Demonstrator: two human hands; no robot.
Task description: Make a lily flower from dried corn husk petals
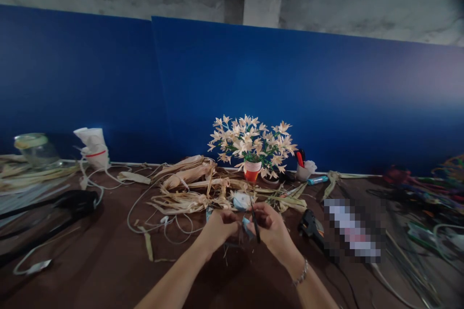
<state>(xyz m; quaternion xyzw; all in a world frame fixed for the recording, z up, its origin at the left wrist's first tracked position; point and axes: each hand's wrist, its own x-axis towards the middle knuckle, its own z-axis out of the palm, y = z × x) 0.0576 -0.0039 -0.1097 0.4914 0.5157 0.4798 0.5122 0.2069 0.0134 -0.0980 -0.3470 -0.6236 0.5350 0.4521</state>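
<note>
My left hand (pixel 220 228) is closed in a pinch over the brown table; whatever lies between its fingertips is too small to make out. Close by on the right, my right hand (pixel 271 226) has its fingers wrapped round a slim dark tool (pixel 255 224), held nearly upright. A small light-blue piece (pixel 247 225) shows at the fingers of this hand. Just beyond both hands lies a whitish-blue bundle (pixel 242 200), against a heap of dry husks (pixel 188 183). Behind it stands a pot (pixel 252 171) of pale artificial flowers (pixel 250 140).
Right of my hands lies a black glue gun (pixel 312 228), beside a blurred-out object (pixel 353 229). White cables (pixel 174 236) loop on the left, near a black strap-like object (pixel 78 203). A glass jar (pixel 36 149) and a blue partition (pixel 290 82) stand behind.
</note>
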